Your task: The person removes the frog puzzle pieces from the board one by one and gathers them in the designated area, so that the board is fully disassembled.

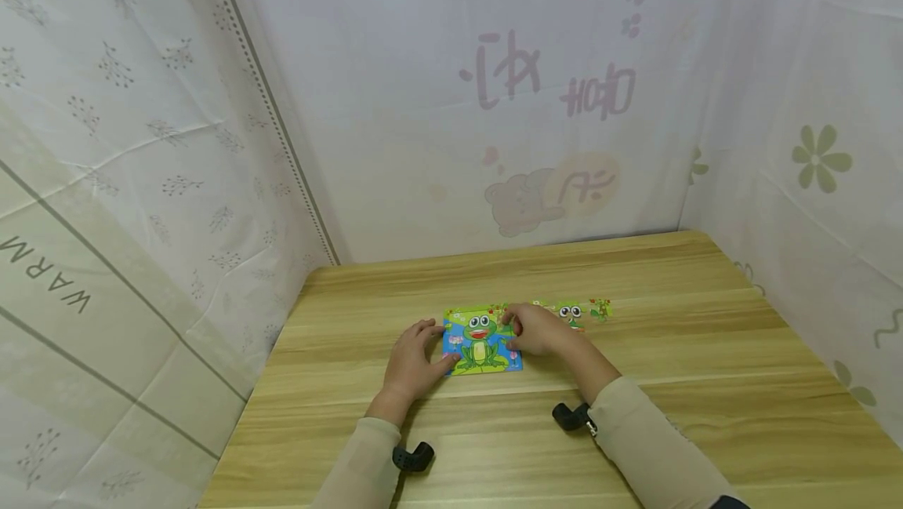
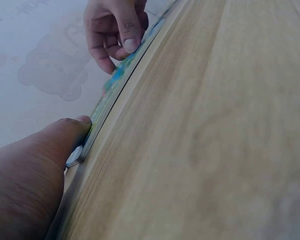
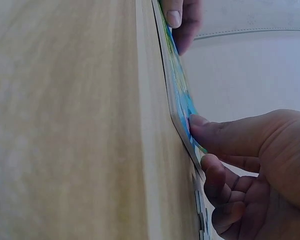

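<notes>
A frog jigsaw puzzle [image 1: 480, 352] lies on the wooden table, a green frog on blue water. Along its left side rests my left hand [image 1: 415, 360], thumb on the lower left part and the other fingers reaching to the upper left edge. My right hand [image 1: 538, 329] is at the right side, its index fingertip by the top right corner and its thumb lower down. In the right wrist view the thumb [image 3: 200, 125] touches the puzzle's surface while other fingers curl beside the edge. I cannot tell whether a piece is between them.
Right of the puzzle, partly behind my right hand, lies a strip with frog eyes [image 1: 570, 311] and a small leafy picture [image 1: 602, 309]. The wooden table [image 1: 635, 274] reaches back to a printed curtain [image 1: 423, 140]. Black wrist mounts [image 1: 414, 457] sit on both sleeves.
</notes>
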`<state>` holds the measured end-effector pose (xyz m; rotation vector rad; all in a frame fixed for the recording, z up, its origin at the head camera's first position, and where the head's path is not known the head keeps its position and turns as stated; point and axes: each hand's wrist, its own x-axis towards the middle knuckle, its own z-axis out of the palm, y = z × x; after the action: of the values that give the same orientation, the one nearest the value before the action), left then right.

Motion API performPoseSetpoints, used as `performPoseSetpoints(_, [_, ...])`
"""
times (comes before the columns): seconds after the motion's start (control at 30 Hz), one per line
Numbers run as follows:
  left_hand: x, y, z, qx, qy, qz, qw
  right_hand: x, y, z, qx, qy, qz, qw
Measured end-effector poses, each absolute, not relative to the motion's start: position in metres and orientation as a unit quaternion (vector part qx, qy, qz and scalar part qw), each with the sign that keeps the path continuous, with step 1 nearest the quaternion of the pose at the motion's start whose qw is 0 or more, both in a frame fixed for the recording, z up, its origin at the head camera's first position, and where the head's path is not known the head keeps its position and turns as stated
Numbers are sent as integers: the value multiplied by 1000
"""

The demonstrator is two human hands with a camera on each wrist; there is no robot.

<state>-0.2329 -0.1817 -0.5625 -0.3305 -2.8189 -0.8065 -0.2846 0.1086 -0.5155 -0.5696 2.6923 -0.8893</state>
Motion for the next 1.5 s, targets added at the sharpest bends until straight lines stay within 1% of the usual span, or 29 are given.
performPoseSetpoints(0.17, [-232, -182, -563, -111, -952, -271, 93, -284, 107, -515, -194, 925, -308, 112])
performPoseSetpoints(0.5, [-231, -182, -564, -113, -951, -273, 95, -285, 105, -519, -188, 923, -316, 110])
performPoseSetpoints(0.8, [-231, -182, -562, -112, -951, -273, 91, -287, 105, -522, -173, 914, -354, 100])
performPoseSetpoints(1.0, [-233, -182, -562, -127, -945, -278, 112, -288, 104, -522, -169, 914, -358, 92])
performPoseSetpoints(1.13, [-234, -178, -563, -157, -932, -299, 133, -288, 104, -523, -171, 914, -356, 90])
performPoseSetpoints(1.3, [-234, -166, -562, -198, -917, -309, 156, -289, 104, -525, -177, 911, -361, 91])
performPoseSetpoints(1.5, [-231, -149, -560, -222, -908, -310, 174, -290, 104, -526, -171, 906, -374, 99])
